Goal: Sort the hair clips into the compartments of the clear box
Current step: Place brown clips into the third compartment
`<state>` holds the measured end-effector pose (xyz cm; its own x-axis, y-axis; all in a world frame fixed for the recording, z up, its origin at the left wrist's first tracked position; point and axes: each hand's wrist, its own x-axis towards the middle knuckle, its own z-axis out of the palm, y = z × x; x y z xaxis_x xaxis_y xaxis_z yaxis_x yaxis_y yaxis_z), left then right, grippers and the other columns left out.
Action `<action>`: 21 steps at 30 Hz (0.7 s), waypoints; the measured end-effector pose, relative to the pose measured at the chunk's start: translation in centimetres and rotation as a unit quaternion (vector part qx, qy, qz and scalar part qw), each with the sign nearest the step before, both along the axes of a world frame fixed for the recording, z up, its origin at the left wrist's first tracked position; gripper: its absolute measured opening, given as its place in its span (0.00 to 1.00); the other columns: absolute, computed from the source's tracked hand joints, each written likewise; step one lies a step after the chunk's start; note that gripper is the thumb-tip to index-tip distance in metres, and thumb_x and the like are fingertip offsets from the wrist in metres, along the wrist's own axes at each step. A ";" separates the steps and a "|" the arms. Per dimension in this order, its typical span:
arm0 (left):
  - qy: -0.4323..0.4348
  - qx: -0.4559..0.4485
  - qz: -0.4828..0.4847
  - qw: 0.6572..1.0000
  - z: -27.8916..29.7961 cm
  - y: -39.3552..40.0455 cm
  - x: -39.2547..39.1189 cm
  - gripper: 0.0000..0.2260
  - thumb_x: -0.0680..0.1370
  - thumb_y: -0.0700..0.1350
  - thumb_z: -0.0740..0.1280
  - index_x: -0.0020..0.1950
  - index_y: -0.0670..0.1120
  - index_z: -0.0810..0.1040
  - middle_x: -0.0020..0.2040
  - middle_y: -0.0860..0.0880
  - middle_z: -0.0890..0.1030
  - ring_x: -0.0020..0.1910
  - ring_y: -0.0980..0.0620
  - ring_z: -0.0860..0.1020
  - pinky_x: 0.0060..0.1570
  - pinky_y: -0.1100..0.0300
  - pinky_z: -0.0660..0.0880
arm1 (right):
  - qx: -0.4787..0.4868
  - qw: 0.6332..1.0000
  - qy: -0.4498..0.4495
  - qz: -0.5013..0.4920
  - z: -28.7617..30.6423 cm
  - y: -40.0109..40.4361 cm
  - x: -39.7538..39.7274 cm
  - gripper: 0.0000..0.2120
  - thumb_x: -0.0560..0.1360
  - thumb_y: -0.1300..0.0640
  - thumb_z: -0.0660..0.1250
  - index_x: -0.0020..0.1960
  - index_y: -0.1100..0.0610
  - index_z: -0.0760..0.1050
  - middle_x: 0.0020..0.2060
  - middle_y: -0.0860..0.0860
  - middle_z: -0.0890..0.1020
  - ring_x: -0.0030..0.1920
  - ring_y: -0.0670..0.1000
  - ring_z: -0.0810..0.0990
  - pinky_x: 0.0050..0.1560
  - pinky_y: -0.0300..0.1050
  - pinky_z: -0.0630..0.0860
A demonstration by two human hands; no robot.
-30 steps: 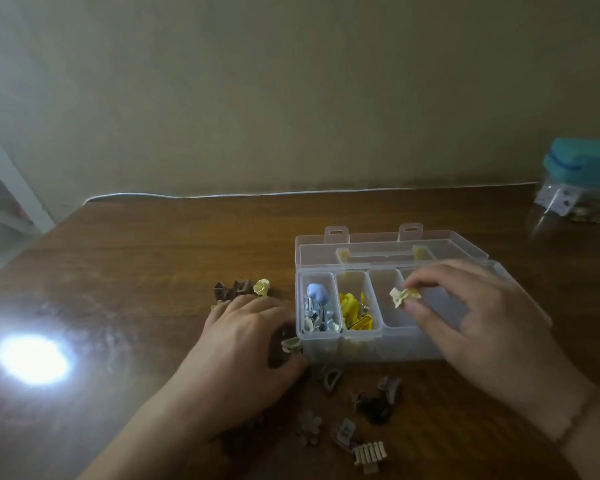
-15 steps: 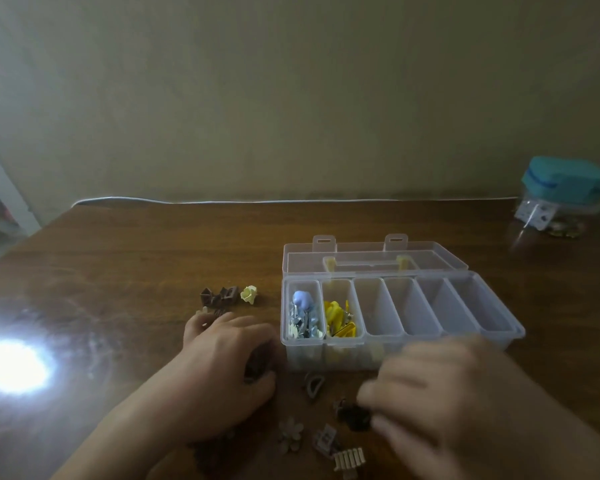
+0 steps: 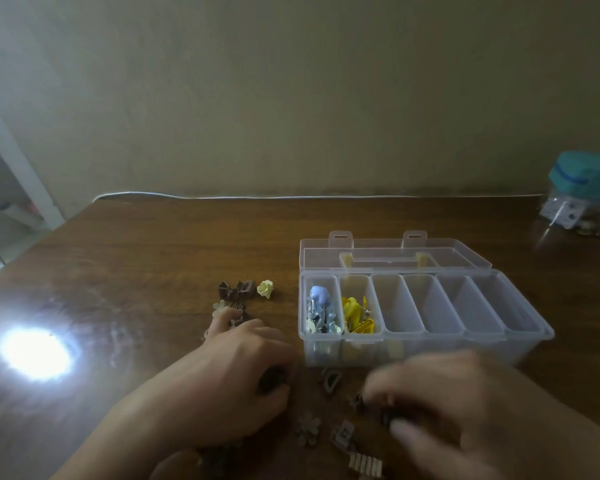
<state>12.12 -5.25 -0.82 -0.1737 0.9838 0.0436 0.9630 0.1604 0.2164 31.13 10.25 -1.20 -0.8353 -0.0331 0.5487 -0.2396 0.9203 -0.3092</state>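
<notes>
Box (image 3: 426, 336) is sitting open, only two compartments getting filled; loose clips (image 3: 238, 291) are still lying around; left hand (image 3: 236, 368) is curling on something dark; right hand (image 3: 465, 410) is blurry, can't tell.

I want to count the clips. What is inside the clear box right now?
The clear box has six compartments. The first on the left holds blue and silvery clips, the second yellow clips. The other four look empty. Clips lower in the piles are covered, so they cannot be counted.
</notes>
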 end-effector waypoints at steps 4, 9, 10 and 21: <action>-0.003 0.000 -0.017 1.000 0.4 -0.1 -0.1 0.03 0.76 0.53 0.60 0.43 0.60 0.70 0.45 0.61 0.76 0.50 0.64 0.71 0.70 0.56 0.52 | -0.041 0.973 0.168 -0.153 1.3 0.8 -0.4 0.09 0.68 0.55 0.62 0.48 0.49 0.71 0.43 0.45 0.79 0.48 0.32 0.72 0.50 0.17 0.66; -0.004 0.005 -0.050 0.999 0.5 -0.2 0.0 0.02 0.76 0.52 0.62 0.44 0.60 0.72 0.44 0.61 0.76 0.48 0.63 0.72 0.66 0.59 0.59 | -0.010 0.966 0.032 -0.257 1.1 4.2 1.0 0.09 0.74 0.46 0.66 0.50 0.46 0.81 0.49 0.40 0.81 0.58 0.44 0.77 0.57 0.41 0.73; -0.006 0.002 -0.057 0.998 0.5 -0.1 0.0 0.02 0.76 0.52 0.62 0.44 0.60 0.72 0.44 0.61 0.76 0.48 0.63 0.72 0.64 0.59 0.62 | -0.008 0.966 0.023 -0.257 0.8 4.1 0.7 0.07 0.74 0.47 0.67 0.50 0.46 0.82 0.49 0.38 0.81 0.59 0.45 0.76 0.58 0.38 0.69; -0.075 -0.014 -0.072 0.994 1.0 -0.6 -1.2 0.06 0.77 0.53 0.69 0.54 0.61 0.78 0.49 0.64 0.79 0.53 0.66 0.75 0.57 0.64 0.71 | -0.037 0.992 -0.016 -0.117 2.9 2.3 2.2 0.10 0.72 0.52 0.65 0.50 0.50 0.82 0.42 0.39 0.82 0.43 0.39 0.80 0.41 0.32 0.75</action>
